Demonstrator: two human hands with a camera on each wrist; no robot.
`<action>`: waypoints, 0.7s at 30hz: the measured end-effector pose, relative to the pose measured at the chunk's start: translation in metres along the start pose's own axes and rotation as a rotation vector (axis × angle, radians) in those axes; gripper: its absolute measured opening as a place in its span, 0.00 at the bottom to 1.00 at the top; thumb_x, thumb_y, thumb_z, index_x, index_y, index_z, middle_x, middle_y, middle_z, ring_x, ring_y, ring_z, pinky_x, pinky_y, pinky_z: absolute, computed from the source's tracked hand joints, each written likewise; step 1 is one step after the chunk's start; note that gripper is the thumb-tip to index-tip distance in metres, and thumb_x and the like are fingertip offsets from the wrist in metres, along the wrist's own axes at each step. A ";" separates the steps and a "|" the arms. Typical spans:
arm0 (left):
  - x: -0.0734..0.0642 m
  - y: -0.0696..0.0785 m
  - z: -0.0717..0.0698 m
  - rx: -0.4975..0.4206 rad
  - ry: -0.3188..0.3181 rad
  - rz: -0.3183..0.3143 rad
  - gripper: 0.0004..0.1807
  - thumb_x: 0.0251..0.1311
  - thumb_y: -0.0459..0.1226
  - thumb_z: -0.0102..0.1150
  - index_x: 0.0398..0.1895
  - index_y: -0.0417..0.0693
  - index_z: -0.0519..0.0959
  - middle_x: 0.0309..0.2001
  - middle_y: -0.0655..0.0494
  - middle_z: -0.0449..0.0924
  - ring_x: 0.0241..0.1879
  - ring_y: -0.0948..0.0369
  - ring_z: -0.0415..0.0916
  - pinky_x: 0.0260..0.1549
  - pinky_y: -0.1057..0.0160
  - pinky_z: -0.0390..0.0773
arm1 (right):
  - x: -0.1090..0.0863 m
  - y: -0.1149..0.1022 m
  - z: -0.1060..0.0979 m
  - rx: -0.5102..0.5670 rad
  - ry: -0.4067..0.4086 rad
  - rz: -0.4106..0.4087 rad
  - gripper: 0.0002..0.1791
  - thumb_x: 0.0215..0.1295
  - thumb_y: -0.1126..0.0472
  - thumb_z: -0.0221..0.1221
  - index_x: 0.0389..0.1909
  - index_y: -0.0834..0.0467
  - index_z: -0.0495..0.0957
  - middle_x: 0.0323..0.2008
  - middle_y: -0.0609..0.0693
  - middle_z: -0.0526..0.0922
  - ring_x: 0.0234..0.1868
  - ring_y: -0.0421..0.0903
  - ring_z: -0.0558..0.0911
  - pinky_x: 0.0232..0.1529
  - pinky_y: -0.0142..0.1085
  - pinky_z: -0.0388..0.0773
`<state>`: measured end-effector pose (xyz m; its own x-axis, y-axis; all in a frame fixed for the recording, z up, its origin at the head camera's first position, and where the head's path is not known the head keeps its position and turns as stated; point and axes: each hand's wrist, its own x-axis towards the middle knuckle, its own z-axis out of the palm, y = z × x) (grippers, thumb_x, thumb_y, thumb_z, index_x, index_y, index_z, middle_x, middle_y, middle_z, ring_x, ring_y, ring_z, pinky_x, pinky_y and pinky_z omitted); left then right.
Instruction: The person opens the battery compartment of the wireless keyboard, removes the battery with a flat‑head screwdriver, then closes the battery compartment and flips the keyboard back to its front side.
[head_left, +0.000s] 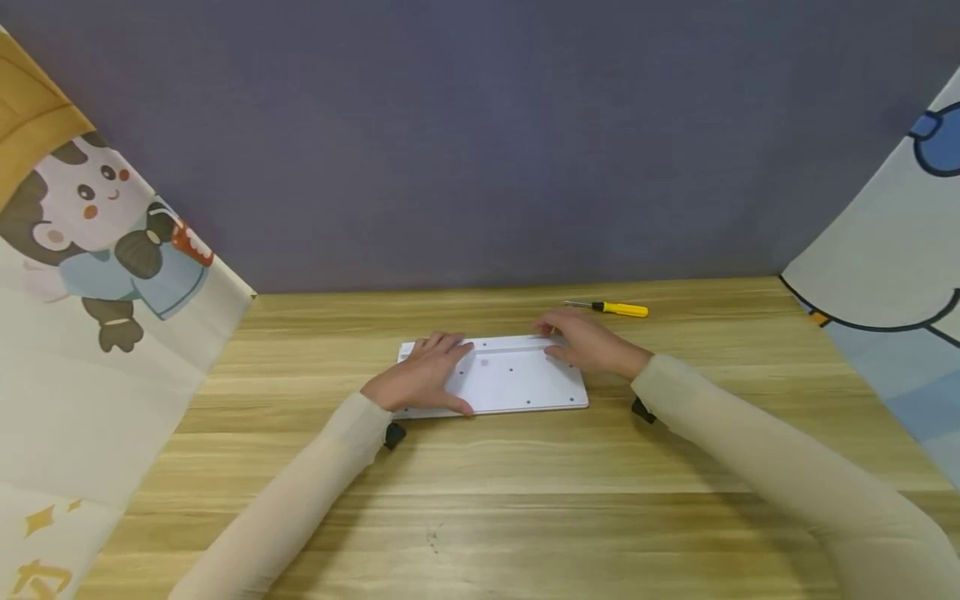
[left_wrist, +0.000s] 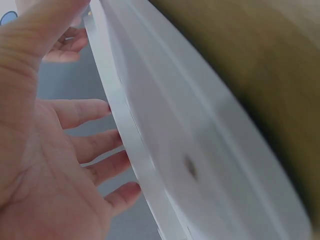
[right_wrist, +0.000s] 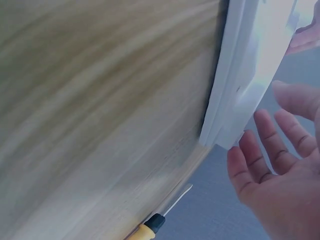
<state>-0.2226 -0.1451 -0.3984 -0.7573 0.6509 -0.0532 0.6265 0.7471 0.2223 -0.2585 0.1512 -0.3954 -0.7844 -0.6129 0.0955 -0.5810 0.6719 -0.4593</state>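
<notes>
A white keyboard (head_left: 517, 379) lies underside up on the table, with dark screw spots and a small mark on its back. My left hand (head_left: 427, 375) spans its left part, thumb at the near edge and fingers at the far edge. In the left wrist view, the fingertips (left_wrist: 131, 188) meet the keyboard's raised strip. Near the far right corner is my right hand (head_left: 588, 340), thumb apart from the fingers. The right wrist view shows those fingers (right_wrist: 272, 142) loosely bent beside the keyboard's edge (right_wrist: 240, 95).
Behind the right hand lies a screwdriver (head_left: 622, 309) with a yellow handle, its metal tip pointing left. The wooden table (head_left: 510, 500) ends at a dark grey partition (head_left: 480, 150). Printed cartoon panels (head_left: 97, 250) stand on both sides.
</notes>
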 end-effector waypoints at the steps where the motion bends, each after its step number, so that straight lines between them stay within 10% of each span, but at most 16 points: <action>1: -0.002 -0.002 0.000 -0.006 0.002 -0.005 0.58 0.39 0.64 0.68 0.70 0.41 0.60 0.69 0.43 0.55 0.65 0.50 0.51 0.60 0.49 0.53 | 0.001 0.000 0.000 -0.005 -0.001 0.004 0.22 0.61 0.65 0.63 0.56 0.64 0.73 0.45 0.52 0.78 0.47 0.48 0.75 0.64 0.48 0.57; 13: -0.015 -0.017 -0.001 -0.005 0.008 -0.024 0.57 0.40 0.64 0.68 0.69 0.40 0.61 0.69 0.42 0.55 0.65 0.49 0.52 0.57 0.48 0.55 | 0.010 -0.003 0.001 0.015 -0.006 0.005 0.21 0.60 0.68 0.63 0.55 0.64 0.74 0.40 0.53 0.79 0.44 0.49 0.75 0.66 0.53 0.46; 21: -0.018 -0.019 -0.002 -0.004 0.011 -0.026 0.57 0.40 0.64 0.68 0.70 0.41 0.61 0.69 0.42 0.54 0.65 0.49 0.52 0.55 0.49 0.55 | 0.015 -0.004 0.001 0.039 -0.027 0.049 0.19 0.61 0.69 0.61 0.54 0.65 0.75 0.40 0.53 0.79 0.41 0.47 0.75 0.54 0.46 0.66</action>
<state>-0.2209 -0.1711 -0.3996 -0.7753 0.6298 -0.0480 0.6060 0.7631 0.2246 -0.2682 0.1392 -0.3927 -0.8053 -0.5908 0.0488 -0.5328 0.6852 -0.4966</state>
